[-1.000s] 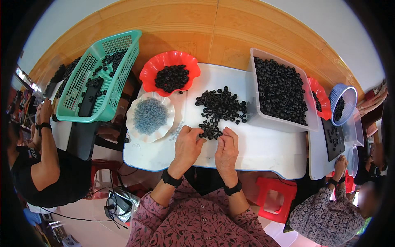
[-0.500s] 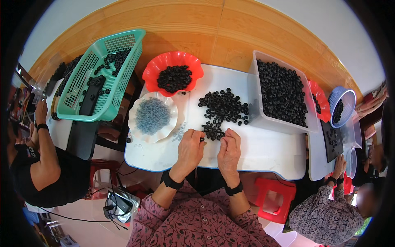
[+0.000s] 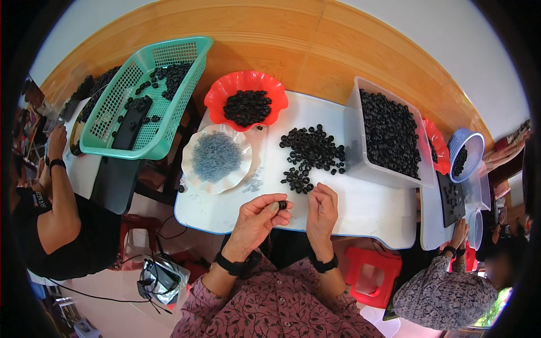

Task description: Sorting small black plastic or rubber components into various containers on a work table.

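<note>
Between the thumb and fingers of my left hand (image 3: 260, 218) is a small round black part (image 3: 282, 205), held above the table's near edge. My right hand (image 3: 322, 217) is beside it on the right, thumb and fingertips pressed together; whatever they pinch is too small to make out. Just beyond my fingertips lies a loose pile of the same black parts (image 3: 313, 149). Left of the pile stands a white wavy-rimmed plate (image 3: 239, 174) heaped with tiny thin grey pieces (image 3: 216, 156). Behind it a red wavy-rimmed bowl (image 3: 213, 101) holds more black parts (image 3: 247, 107).
A translucent bin (image 3: 354, 152) full of black parts stands right of the pile on the white table (image 3: 372, 211). A green basket (image 3: 107, 147) is at the left. Co-workers sit on both sides, near a red stool (image 3: 373, 276) and a blue-white basket (image 3: 476, 143).
Both hands have drawn back from the pile toward me. My left hand has turned, so the black part in its fingers shows more clearly. The view has shifted slightly.
</note>
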A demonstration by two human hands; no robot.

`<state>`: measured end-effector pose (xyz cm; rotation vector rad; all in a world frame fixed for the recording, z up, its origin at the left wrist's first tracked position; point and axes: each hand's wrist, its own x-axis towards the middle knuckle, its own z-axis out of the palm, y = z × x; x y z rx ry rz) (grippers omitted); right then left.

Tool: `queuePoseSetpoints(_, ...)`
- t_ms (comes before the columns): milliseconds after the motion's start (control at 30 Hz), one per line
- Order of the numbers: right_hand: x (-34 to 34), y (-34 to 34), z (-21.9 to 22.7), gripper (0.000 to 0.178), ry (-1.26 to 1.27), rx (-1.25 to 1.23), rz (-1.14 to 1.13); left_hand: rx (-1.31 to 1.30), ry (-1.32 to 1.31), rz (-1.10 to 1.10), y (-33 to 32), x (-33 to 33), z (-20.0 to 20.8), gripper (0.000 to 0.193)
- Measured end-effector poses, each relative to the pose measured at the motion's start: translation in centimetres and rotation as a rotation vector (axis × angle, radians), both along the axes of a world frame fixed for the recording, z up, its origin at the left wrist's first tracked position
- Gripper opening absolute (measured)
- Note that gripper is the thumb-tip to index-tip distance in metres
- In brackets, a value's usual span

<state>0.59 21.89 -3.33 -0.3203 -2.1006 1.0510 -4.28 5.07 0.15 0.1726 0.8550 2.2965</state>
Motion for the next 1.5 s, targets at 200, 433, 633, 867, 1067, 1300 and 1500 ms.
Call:
queuePoseSetpoints(200,2.0,-2.2,3.2,0.005,-0.030,-0.365,0.166,0.046,-0.079,0.049,-0.4,0.4,-0.6,0.023)
queuePoseSetpoints(433,2.6,-3.3,4.9,0.017,-0.105,-0.859,0.436,0.099,-0.109,0.018,-1.0,0.7,-1.0,0.025)
queuePoseSetpoints(633,2.6,-4.4,5.2,0.011,-0.162,-0.767,0.503,0.121,-0.125,0.037,-1.9,1.1,-1.3,0.024)
queuePoseSetpoints(867,2.2,-5.2,5.3,0.010,-0.193,-0.690,0.492,0.102,-0.100,0.055,-2.6,1.3,-1.5,0.023)
queuePoseSetpoints(1067,1.8,-5.8,5.5,0.009,-0.240,-0.662,0.479,0.062,-0.070,0.070,-3.1,1.3,-1.6,0.023)
queuePoseSetpoints(1300,1.5,-6.3,5.2,0.010,-0.324,-0.691,0.469,0.048,-0.041,0.050,-3.6,1.4,-2.2,0.022)
queuePoseSetpoints(1500,1.4,-7.1,5.1,0.011,-0.357,-0.756,0.447,0.057,-0.063,0.054,-3.9,1.4,-2.6,0.021)
